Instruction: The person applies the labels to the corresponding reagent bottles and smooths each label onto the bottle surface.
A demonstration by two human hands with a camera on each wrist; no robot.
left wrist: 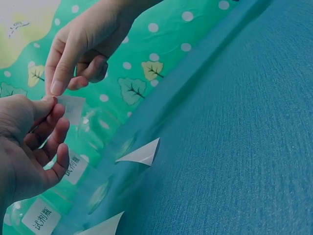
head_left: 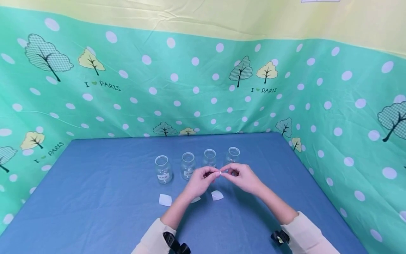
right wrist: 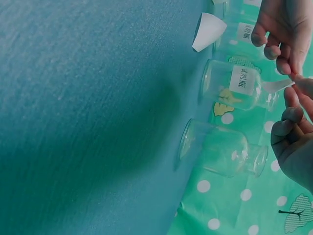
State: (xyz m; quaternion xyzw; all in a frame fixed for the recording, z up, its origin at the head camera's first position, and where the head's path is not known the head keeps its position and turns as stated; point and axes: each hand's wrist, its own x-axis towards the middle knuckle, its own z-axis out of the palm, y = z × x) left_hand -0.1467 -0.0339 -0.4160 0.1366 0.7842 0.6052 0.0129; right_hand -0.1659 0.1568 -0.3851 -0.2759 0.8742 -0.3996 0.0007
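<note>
Both hands meet above the table, in front of the right part of a row of glass jars. My left hand (head_left: 200, 181) and my right hand (head_left: 243, 178) pinch a small white label (left wrist: 72, 108) between thumb and fingertips, one hand at each side. Faint print shows on it in the left wrist view. Behind the hands, the rightmost glass jar (right wrist: 215, 149) stands open-topped with no label on its visible side. Its neighbour, another glass jar (right wrist: 222, 95), bears a white label with printed characters.
Farther left stand two more labelled glass jars, the leftmost jar (head_left: 163, 169) and the one beside it (head_left: 188, 164). Bent white paper pieces (head_left: 165, 200) lie on the blue tablecloth (head_left: 95, 190) before the jars. A patterned green curtain (head_left: 196, 84) hangs behind the table and along its sides.
</note>
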